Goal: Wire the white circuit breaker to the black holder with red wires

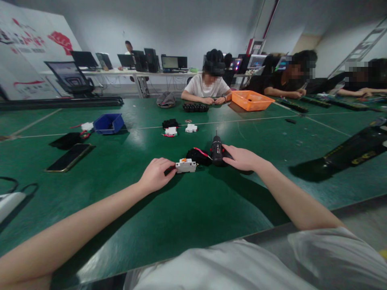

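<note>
My left hand (159, 175) pinches the left end of a white circuit breaker (186, 166) with an orange switch, on or just above the green table. My right hand (240, 157) is wrapped round a black cordless screwdriver (217, 150), whose bit points away from me. Between the two, behind the breaker, lies a black part (193, 154) with a red wire (201, 152); the screwdriver partly hides it. Farther off are two more white breakers, one with a red wire (171, 131) and one alone (191, 128), beside a black block (170, 123).
A blue bin (109, 123), a phone (69, 157) and a black case (66, 140) lie to the left. Across the table a person sits near an orange basket (252, 100) and a row of black parts (195, 108). A large black object (347, 151) stands at right.
</note>
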`<state>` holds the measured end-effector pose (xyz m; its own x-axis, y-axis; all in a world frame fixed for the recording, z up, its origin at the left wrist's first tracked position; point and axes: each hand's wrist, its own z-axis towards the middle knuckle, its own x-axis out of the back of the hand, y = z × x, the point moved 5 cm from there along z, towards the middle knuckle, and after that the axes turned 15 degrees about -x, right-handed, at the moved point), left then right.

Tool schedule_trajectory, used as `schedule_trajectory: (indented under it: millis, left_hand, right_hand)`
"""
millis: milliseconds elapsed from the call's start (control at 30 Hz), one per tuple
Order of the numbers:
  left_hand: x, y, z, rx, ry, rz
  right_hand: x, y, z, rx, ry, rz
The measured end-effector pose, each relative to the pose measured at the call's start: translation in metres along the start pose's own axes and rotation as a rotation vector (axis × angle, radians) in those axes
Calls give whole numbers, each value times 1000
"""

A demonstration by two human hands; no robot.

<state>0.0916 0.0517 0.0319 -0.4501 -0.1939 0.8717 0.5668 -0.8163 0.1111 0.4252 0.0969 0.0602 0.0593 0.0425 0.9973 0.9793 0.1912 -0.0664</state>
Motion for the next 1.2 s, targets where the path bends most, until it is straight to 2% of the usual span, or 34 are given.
schedule_trajectory:
  millis: [800, 1200]
  left_hand:
    - [0, 0, -1, -1, 9, -4]
    - [-1, -1, -2, -17, 33, -3]
  right_hand:
    - [3, -4, -2, -11, 12, -18]
    - [1, 7, 2, 56, -26, 121]
